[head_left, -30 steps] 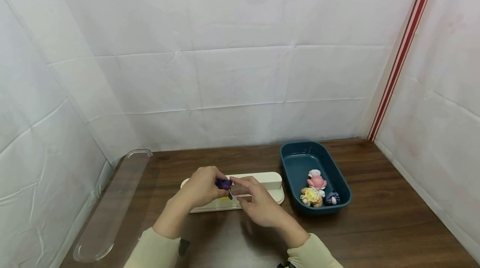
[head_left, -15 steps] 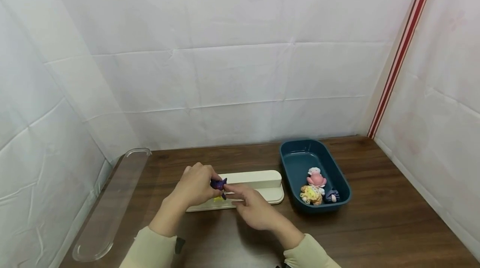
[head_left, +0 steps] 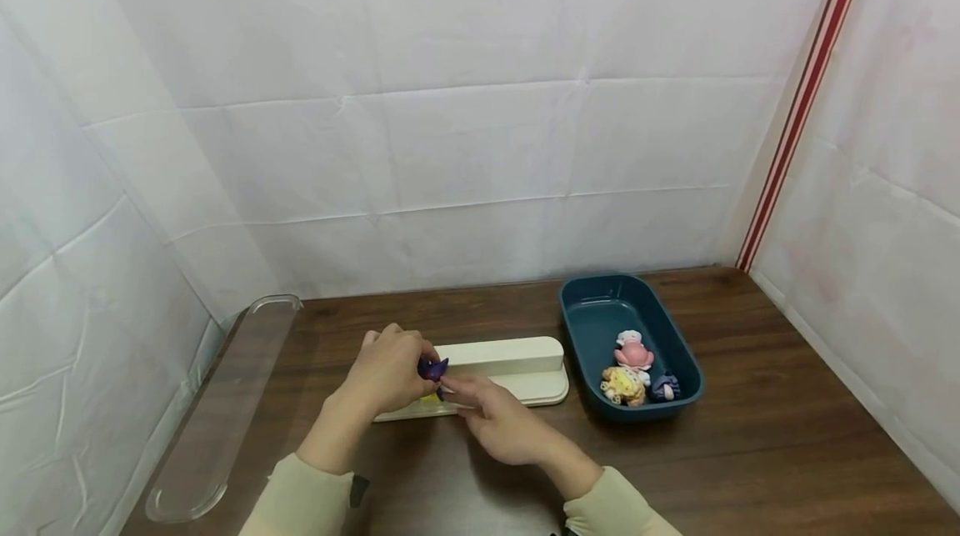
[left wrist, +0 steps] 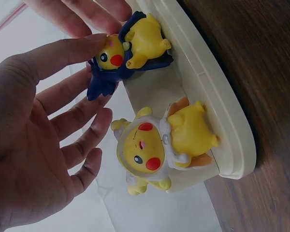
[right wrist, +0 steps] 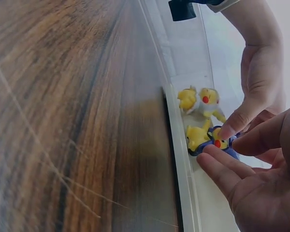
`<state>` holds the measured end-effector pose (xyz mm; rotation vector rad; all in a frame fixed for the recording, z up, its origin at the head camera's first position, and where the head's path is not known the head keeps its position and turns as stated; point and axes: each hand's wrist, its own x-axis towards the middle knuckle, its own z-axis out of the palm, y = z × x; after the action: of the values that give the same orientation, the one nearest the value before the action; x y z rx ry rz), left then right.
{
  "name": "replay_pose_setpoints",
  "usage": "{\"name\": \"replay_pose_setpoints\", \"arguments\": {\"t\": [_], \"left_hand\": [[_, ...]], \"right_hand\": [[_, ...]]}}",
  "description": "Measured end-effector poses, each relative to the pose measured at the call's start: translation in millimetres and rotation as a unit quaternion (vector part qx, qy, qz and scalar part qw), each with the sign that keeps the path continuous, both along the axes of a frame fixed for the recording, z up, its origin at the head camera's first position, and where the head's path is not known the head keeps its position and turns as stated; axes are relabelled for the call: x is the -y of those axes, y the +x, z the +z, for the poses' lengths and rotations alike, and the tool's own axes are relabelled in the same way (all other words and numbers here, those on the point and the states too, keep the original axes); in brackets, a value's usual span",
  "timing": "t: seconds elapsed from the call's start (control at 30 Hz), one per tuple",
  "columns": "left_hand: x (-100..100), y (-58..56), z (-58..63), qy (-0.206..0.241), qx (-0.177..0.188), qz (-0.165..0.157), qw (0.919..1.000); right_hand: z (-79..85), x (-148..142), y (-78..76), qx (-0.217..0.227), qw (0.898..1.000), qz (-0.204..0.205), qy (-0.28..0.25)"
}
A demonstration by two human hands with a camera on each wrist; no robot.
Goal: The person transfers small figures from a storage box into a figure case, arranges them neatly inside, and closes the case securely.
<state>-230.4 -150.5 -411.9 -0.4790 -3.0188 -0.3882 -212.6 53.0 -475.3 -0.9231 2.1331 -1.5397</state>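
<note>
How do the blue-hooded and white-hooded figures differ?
The blue-hooded figure has a dark hood, the white-hooded figure a pale one. The left hand pinches the blue one's head; neither hand touches the white one. The white one is nearer the stand's left end than the blue. Both have yellow bodies, red cheeks.

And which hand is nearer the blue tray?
Your right hand. It's left of the tray, not touching it; your left hand is farther left, pinching the blue-hooded figure.

white sheeting (head_left: 465, 144); wooden table (head_left: 787, 411)
</note>
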Motion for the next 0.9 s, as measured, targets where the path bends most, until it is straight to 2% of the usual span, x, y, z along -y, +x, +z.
{"name": "replay_pose_setpoints", "arguments": {"t": [0.7, 0.9], "left_hand": [[3.5, 2.2, -0.2, -0.020, 0.002, 0.023, 0.9995], [2.8, 4.3, 1.4, -0.017, 0.000, 0.020, 0.9997]], "right_hand": [[-5.1, 8.3, 3.9, -0.027, 0.999, 0.014, 0.034], [-3.3, 7.4, 5.1, -0.036, 0.999, 0.008, 0.038]]}}
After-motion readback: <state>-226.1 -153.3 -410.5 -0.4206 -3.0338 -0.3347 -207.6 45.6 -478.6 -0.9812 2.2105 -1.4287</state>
